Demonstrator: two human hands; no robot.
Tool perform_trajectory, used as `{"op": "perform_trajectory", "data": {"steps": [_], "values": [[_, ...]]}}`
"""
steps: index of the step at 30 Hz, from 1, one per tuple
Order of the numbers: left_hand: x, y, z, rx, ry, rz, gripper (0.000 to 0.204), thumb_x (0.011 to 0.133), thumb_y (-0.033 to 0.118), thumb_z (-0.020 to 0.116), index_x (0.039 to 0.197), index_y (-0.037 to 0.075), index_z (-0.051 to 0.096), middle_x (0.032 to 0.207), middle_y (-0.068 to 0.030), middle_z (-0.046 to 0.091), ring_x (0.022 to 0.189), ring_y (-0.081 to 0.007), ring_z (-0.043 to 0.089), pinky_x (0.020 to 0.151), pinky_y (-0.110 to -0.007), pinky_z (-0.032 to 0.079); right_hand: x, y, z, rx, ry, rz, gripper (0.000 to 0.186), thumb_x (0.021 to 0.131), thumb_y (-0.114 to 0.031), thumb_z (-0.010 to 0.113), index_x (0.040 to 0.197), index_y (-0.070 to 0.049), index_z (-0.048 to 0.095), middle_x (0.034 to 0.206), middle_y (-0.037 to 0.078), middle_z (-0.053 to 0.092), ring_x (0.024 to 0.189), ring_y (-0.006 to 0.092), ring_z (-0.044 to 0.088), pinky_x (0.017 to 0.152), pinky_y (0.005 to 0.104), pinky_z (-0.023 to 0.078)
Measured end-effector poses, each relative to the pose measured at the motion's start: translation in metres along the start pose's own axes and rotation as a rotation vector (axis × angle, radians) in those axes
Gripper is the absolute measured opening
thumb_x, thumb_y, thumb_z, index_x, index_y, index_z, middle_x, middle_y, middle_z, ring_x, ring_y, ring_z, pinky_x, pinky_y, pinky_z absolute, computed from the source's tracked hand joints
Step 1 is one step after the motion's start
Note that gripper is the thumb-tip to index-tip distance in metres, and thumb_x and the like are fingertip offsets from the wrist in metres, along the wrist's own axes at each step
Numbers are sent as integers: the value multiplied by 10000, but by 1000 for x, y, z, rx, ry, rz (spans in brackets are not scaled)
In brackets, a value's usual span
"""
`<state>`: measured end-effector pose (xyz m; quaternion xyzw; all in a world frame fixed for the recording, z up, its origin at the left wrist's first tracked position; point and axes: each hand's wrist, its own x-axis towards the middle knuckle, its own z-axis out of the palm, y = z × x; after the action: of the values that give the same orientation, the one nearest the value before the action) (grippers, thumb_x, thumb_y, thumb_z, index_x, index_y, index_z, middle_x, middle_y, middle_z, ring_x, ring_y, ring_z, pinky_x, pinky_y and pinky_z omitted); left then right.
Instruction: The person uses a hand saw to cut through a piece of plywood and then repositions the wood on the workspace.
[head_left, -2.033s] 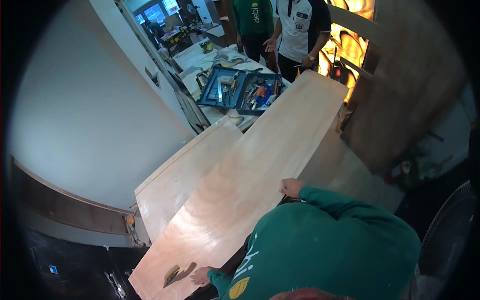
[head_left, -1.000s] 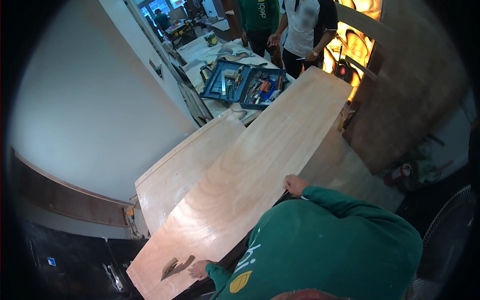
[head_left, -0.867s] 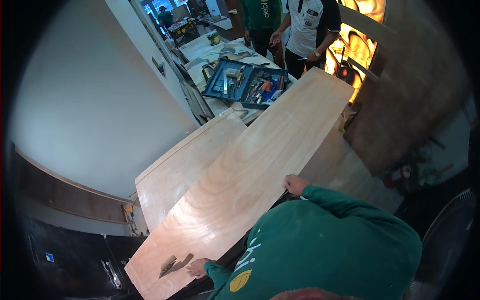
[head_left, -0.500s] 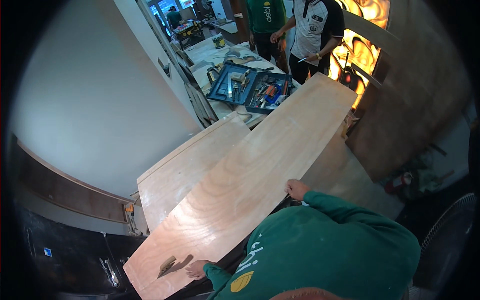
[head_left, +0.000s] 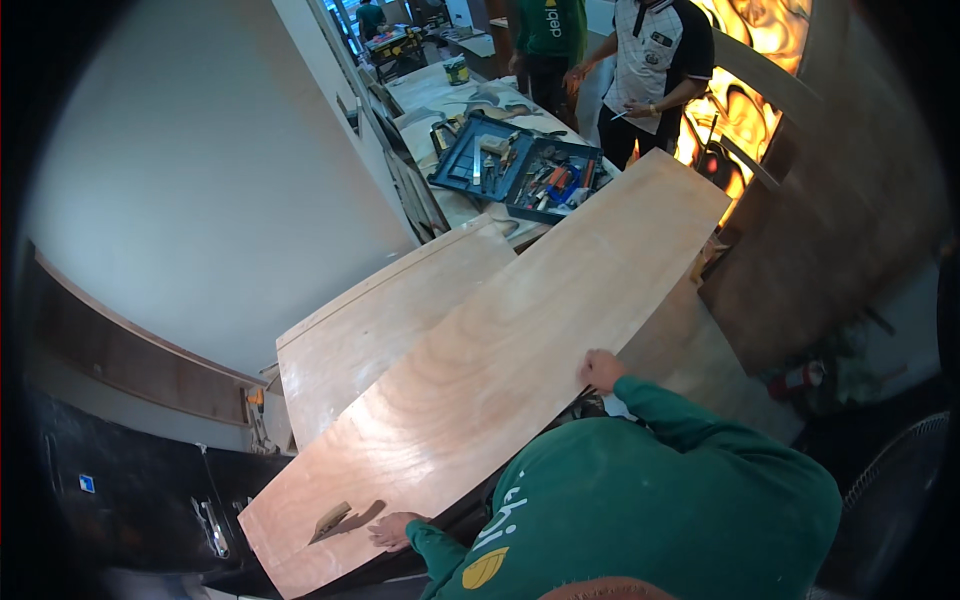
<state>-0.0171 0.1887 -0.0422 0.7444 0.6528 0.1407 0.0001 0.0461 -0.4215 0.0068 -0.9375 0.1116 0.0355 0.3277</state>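
Observation:
A long, pale plywood board (head_left: 480, 370) slants from the lower left to the upper right in front of me. My left hand (head_left: 395, 531) rests on its near end, fingers stretched out over the surface. Just left of those fingers lies a small wooden-handled tool (head_left: 331, 520), its exact kind unclear, with a dark shadow-like shape beside it. Over the board's near long edge is my right hand (head_left: 602, 371), its fingers curled and partly blurred by motion. Whether they grip anything does not show.
Behind the board lies a second plywood panel (head_left: 390, 310). An open blue toolbox (head_left: 540, 212) full of tools sits on a cluttered bench (head_left: 420, 95). Two people stand beyond the far end, one in a white-and-black shirt (head_left: 640, 85). A lit, flame-patterned panel (head_left: 745, 100) stands at the right.
My right hand has shifted slightly inward over the board's edge and is blurred. My left hand stays near the wooden-handled tool. The whole view has shifted slightly.

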Motion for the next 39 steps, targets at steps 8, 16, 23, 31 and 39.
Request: {"op": "perform_trajectory", "data": {"steps": [8,16,23,31,39], "values": [[40,5,-28,97,-38,84,331,1089,284,462,1357,124,573,1300,-118,574,1247,-306,593,1066,-510,427,64,-51,-21,-67,249,302,663,996,-398,646,1494,2,468,1506,218,504,1432,413,465,1136,605,412],[59,10,5,105,56,36,389,1091,367,497,1372,108,572,1363,-127,573,1213,-298,614,1023,-460,455,60,-84,32,-275,341,363,843,1039,-496,573,1630,47,313,1692,249,316,1616,411,203,1278,675,155],[59,11,18,203,105,10,512,1091,535,478,1431,161,562,1452,-76,537,1277,-277,592,1077,-459,421,57,-81,31,-316,345,333,845,1046,-499,546,1633,58,301,1691,271,313,1618,419,205,1276,685,156],[53,16,9,186,131,2,550,1108,565,404,1423,140,557,1384,-76,591,1291,-276,581,1115,-487,414,62,-77,36,-349,373,336,826,1037,-497,563,1611,54,341,1665,278,338,1602,430,230,1255,699,192],[53,15,15,203,268,51,590,1098,606,389,1373,120,580,1295,-76,626,1241,-269,603,1068,-495,430,62,-72,41,-383,377,336,865,1028,-514,558,1634,49,305,1689,267,314,1611,426,216,1258,696,173]]}}
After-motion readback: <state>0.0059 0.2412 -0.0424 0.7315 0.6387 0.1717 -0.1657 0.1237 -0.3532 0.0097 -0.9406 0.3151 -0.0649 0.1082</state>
